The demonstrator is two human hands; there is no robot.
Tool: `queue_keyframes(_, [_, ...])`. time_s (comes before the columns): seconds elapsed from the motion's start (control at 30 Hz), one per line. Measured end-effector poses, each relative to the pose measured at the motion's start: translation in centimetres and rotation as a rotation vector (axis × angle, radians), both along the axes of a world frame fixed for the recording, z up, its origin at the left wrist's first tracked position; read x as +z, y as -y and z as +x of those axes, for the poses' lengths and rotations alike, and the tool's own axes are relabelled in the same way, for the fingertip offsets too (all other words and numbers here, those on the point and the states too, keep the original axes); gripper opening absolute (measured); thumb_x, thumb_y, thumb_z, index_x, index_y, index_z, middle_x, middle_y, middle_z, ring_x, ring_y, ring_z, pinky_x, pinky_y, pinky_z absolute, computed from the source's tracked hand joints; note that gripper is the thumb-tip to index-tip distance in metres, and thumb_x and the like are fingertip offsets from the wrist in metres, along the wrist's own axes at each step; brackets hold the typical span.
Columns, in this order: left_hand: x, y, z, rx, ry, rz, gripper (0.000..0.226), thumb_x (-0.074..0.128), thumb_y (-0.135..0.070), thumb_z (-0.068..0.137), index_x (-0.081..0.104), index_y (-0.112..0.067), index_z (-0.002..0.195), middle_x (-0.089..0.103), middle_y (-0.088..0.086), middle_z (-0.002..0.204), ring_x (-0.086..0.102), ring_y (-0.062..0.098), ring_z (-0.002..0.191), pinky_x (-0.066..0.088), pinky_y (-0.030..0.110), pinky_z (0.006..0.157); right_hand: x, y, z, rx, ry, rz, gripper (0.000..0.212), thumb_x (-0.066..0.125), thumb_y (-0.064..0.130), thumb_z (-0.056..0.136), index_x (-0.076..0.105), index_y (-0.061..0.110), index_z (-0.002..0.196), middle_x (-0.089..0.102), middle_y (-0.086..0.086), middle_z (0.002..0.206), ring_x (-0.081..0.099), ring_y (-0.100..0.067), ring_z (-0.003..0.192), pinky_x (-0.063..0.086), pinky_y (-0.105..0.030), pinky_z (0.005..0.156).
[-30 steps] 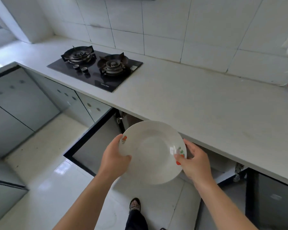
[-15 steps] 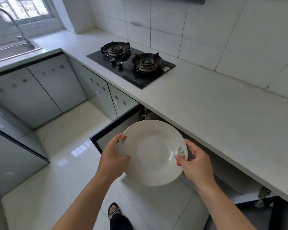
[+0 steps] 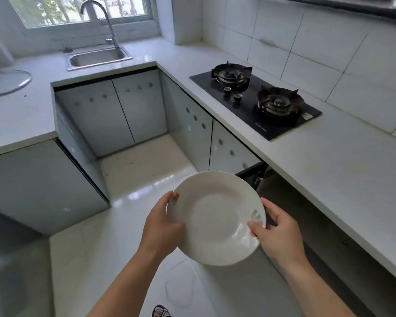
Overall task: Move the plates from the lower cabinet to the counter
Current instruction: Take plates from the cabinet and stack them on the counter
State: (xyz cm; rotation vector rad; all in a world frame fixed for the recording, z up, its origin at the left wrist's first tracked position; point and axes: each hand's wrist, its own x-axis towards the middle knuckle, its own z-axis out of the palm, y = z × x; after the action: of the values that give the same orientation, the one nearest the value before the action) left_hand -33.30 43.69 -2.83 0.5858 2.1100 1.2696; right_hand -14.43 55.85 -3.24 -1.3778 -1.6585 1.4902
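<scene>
I hold a white plate with small flower marks on its rim, level above the floor in front of me. My left hand grips its left rim, thumb on top. My right hand grips the right rim. The white counter runs along the right, its front edge just right of the plate. Under it the lower cabinet stands open, dark inside; no other plates show in it.
A black two-burner gas hob is set into the counter ahead. A steel sink with a tap sits at the far corner under a window. A glass lid lies on the left counter. Closed grey cabinet doors line the aisle.
The view has swung left, bringing the sink, window and left counter into sight. The plate stays in both hands, at about the same height in front of me.
</scene>
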Motion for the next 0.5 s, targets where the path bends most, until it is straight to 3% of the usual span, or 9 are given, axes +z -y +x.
queue_keyframes(0.17, [0.3, 5.1, -7.7, 0.136, -0.024, -0.012, 0.073, 0.058, 0.003, 0.071, 0.043, -0.03, 0.135, 0.057, -0.014, 0.12, 0.06, 0.017, 0.102, 0.049, 0.027, 0.079, -0.1, 2.3, -10.1, 0.165, 0.0, -0.018, 0.057, 0.07, 0.002, 0.078, 0.053, 0.022, 0.13, 0.065, 0.009, 0.11, 0.069, -0.006, 0.072, 0.055, -0.019, 0.06])
queue_keyframes(0.23, [0.1, 7.4, -10.5, 0.202, -0.035, -0.003, 0.071, 0.059, 0.005, 0.071, 0.045, -0.027, 0.133, 0.057, -0.017, 0.115, 0.06, 0.013, 0.1, 0.05, 0.027, 0.081, -0.2, 3.6, -13.9, 0.228, 0.007, -0.024, 0.057, 0.069, 0.0, 0.078, 0.054, 0.019, 0.13, 0.068, 0.008, 0.104, 0.07, -0.012, 0.072, 0.057, -0.024, 0.06])
queue_keyframes(0.33, [-0.1, 10.6, -14.0, 0.288, -0.066, -0.019, 0.071, 0.061, 0.007, 0.07, 0.045, -0.021, 0.134, 0.058, -0.007, 0.12, 0.057, 0.011, 0.1, 0.046, 0.025, 0.085, -0.2, 5.6, -18.8, 0.315, 0.012, -0.039, 0.057, 0.068, -0.002, 0.078, 0.054, 0.025, 0.125, 0.067, 0.012, 0.095, 0.071, -0.019, 0.074, 0.059, -0.031, 0.057])
queue_keyframes(0.4, [0.0, 12.1, -15.6, 0.336, -0.075, -0.026, 0.072, 0.062, 0.007, 0.07, 0.044, -0.019, 0.135, 0.057, -0.005, 0.122, 0.056, 0.012, 0.102, 0.045, 0.025, 0.088, -0.2, 6.4, -21.3, 0.362, 0.01, -0.037, 0.058, 0.068, -0.001, 0.077, 0.053, 0.035, 0.12, 0.066, 0.017, 0.102, 0.071, -0.018, 0.072, 0.06, -0.037, 0.063])
queue_keyframes(0.5, [0.0, 14.1, -18.0, 0.417, -0.093, -0.055, 0.072, 0.062, 0.006, 0.071, 0.044, -0.019, 0.135, 0.057, -0.005, 0.121, 0.056, 0.015, 0.107, 0.046, 0.027, 0.091, -0.7, 7.2, -25.1, 0.437, 0.006, -0.051, 0.056, 0.07, 0.001, 0.077, 0.056, 0.034, 0.12, 0.062, 0.024, 0.107, 0.071, -0.016, 0.072, 0.059, -0.041, 0.076])
